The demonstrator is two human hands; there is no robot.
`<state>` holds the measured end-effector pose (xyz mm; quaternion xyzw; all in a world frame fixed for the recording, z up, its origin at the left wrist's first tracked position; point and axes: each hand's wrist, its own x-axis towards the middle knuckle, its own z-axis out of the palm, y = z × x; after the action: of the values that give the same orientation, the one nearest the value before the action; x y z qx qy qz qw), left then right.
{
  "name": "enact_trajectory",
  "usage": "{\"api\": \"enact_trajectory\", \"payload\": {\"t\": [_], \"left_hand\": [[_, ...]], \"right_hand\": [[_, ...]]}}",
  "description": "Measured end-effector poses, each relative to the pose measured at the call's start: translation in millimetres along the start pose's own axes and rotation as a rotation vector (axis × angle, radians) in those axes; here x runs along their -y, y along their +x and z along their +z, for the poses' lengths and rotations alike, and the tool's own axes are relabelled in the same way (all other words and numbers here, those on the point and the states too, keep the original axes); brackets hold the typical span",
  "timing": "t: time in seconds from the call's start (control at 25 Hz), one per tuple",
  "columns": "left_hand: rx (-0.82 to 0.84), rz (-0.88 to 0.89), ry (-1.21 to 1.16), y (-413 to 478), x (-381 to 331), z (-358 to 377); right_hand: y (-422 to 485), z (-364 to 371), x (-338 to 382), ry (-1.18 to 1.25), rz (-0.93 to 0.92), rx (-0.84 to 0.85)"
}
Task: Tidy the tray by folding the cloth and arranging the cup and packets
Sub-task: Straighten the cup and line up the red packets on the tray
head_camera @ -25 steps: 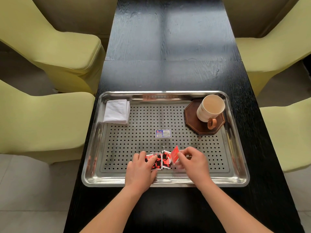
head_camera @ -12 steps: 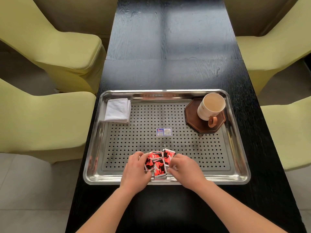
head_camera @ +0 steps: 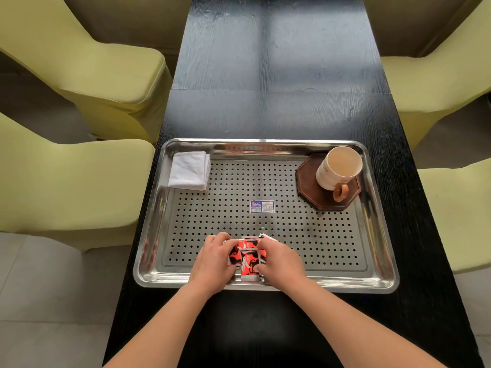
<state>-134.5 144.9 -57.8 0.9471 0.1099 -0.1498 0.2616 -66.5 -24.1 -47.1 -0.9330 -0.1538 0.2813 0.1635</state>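
Red-and-black square packets (head_camera: 249, 255) pressed between left hand (head_camera: 214, 261) and right hand (head_camera: 283, 264), both curled round them (edges overlapping), perforated steel tray (head_camera: 318, 235) beneath.

Packets (head_camera: 249, 257) partly hidden by left hand (head_camera: 214, 262), right hand (head_camera: 282, 264); label (head_camera: 262, 206) print unreadable.

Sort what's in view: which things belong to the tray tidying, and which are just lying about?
Job in hand: tray, cloth, cup, packets, left hand, right hand.
Lying about: coaster, sticker, table, chairs.
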Motion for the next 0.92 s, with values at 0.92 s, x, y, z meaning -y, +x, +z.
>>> {"api": "enact_trajectory", "payload": {"t": [0.92], "left_hand": [[0.079,0.076,0.152,14,10,-13]], "right_hand": [[31,1,9,-0.104,-0.019,0.106]]}}
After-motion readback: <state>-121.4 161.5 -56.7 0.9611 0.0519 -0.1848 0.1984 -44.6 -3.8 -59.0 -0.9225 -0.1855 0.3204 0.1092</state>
